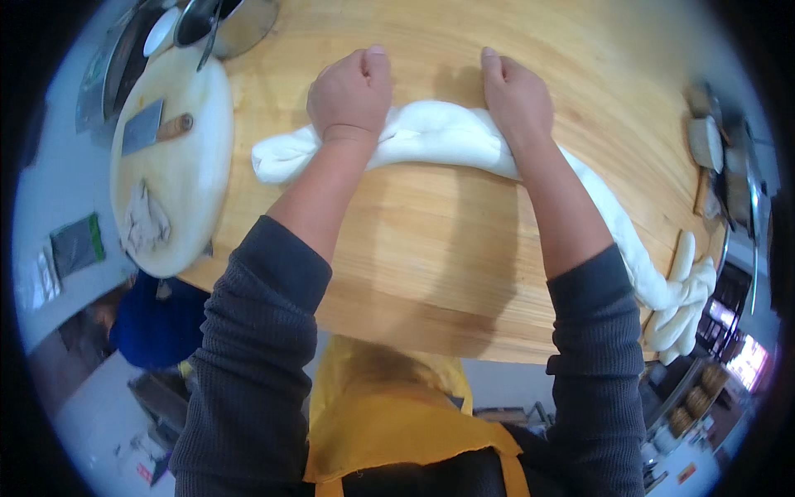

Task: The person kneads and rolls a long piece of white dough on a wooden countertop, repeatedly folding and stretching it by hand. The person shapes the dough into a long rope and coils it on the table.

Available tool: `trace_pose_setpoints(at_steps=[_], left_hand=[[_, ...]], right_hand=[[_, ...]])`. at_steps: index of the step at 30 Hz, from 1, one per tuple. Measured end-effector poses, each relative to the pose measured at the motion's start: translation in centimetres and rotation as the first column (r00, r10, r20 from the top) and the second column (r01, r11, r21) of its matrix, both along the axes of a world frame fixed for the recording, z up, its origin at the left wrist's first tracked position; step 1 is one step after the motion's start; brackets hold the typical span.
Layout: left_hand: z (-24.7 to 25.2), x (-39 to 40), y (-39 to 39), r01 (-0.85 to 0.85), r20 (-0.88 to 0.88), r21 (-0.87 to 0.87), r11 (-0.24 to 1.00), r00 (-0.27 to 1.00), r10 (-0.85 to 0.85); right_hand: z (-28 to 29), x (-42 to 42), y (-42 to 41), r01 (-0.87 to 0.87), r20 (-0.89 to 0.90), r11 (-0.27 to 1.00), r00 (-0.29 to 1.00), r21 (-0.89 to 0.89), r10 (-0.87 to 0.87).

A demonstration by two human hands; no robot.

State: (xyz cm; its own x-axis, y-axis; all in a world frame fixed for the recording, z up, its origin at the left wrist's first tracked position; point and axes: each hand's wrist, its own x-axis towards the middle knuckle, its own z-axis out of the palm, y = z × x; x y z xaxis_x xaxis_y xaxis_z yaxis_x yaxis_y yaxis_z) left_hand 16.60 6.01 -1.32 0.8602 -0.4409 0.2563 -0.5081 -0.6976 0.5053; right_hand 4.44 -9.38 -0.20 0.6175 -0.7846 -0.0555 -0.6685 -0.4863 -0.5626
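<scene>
A long, thick rope of white dough [435, 140] curves across the wooden worktop [422, 248] in front of me. My left hand [354, 93] is curled into a fist, its heel resting over the dough near the rope's left end. Farther right, my right hand [518, 93] makes a similar fist at the dough's far edge, the wrist crossing above it. Both thumbs point away from me. The undersides of my fists are hidden. Past my right forearm the rope runs down to a heap of thinner dough strands [680, 304] by the worktop's right edge.
On the left lies a round white cutting board [208, 143] bearing a cleaver [146, 127] and a crumpled cloth [146, 217]. Behind it stand a metal pot [248, 25] and a white bowl [163, 31]. Another bowl [706, 144] sits among utensils at far right.
</scene>
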Motion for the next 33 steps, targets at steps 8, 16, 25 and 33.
trace_pose_setpoints(at_steps=[8,16,25,33], left_hand=[[-0.2,-1.1,4.4,0.478,-0.353,-0.08,0.875,0.807,-0.473],[-0.9,-10.5,14.4,0.664,-0.064,0.008,0.748,0.747,-0.662],[2.8,-9.2,2.0,0.534,-0.047,0.006,0.846,0.845,-0.533],[-1.1,-2.1,-5.1,0.502,-0.036,-0.12,0.857,0.86,-0.509]], right_hand=[[0.3,-5.8,5.0,-0.28,-0.084,0.96,0.957,0.002,0.279],[-2.4,-9.5,18.1,0.334,0.249,0.729,0.941,-0.598,-0.227],[-0.6,-5.2,11.1,0.116,-0.101,0.954,0.984,-0.278,-0.149],[2.6,-1.7,5.6,0.069,-0.062,0.995,0.996,0.065,-0.065]])
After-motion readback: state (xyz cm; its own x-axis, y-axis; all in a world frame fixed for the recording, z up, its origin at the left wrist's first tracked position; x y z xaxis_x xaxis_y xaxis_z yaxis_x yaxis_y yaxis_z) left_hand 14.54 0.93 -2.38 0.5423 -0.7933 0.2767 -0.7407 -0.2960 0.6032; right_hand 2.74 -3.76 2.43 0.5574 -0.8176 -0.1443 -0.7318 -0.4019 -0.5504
